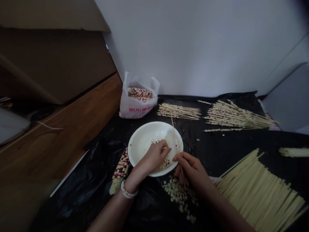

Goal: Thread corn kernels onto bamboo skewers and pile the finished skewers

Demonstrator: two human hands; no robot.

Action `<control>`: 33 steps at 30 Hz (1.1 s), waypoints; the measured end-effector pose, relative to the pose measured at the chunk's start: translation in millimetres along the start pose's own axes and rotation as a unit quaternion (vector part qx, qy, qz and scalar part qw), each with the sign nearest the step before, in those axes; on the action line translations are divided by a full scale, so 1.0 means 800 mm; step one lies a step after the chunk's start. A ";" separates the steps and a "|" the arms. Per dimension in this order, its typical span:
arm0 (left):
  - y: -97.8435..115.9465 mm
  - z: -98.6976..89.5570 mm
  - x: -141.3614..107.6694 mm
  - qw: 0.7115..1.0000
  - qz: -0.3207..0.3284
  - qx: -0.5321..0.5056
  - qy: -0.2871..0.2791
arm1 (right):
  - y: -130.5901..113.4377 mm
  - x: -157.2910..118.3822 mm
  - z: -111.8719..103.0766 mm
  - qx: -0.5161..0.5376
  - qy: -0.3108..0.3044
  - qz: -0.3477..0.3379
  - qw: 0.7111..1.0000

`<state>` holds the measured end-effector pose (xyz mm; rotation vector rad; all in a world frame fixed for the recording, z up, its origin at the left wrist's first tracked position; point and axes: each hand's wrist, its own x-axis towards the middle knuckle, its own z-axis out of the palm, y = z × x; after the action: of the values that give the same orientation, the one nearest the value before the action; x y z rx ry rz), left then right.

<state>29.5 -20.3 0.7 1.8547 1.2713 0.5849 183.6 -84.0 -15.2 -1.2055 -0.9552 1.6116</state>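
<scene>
My left hand (156,155), with a beaded bracelet (128,190) on its wrist, reaches over the white bowl (137,141). Its fingers are bent together above the corn kernels (165,162); what they pinch, if anything, is too small to make out. At the bowl's right edge, my right hand (190,169) is closed on a thin wooden skewer (173,125), which stands nearly upright. A few pale and red kernels are threaded on the skewer above the fingers. Loose pale kernels (177,193) lie below the bowl, partly in shadow.
Behind the bowl stand a plastic bag (137,108) of corn cobs and two piles of threaded skewers (178,111), (231,117). A partly stripped cob (121,167) lies left of the bowl. Bare sticks (260,193) spread at right on black plastic, near another cob (294,152).
</scene>
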 end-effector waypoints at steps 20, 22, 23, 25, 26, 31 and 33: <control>0.004 -0.047 0.006 0.544 -0.198 -0.815 -0.036 | -0.005 0.000 0.000 0.007 0.035 0.002 0.999; 0.008 -0.048 0.003 0.553 -0.196 -0.809 -0.022 | -0.002 -0.001 0.002 0.010 0.037 0.005 0.999; 0.010 -0.048 0.001 0.558 -0.194 -0.807 -0.015 | -0.001 -0.001 0.002 0.011 0.038 0.005 0.999; 0.012 -0.046 0.000 0.565 -0.189 -0.803 -0.001 | 0.000 -0.003 0.003 0.009 0.038 0.000 0.999; 0.012 -0.045 -0.001 0.569 -0.186 -0.801 0.006 | 0.000 -0.004 0.003 0.005 0.036 -0.003 0.999; 0.007 -0.040 0.002 0.584 -0.176 -0.791 0.046 | -0.012 -0.013 0.000 -0.024 -0.022 -0.030 0.999; 0.004 -0.038 0.003 0.592 -0.180 -0.783 0.067 | -0.019 -0.017 -0.003 -0.034 -0.057 -0.031 0.997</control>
<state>9.6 -7.8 20.9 0.0350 0.5866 1.0802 190.6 -92.1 2.5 -1.1284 -1.1178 1.6232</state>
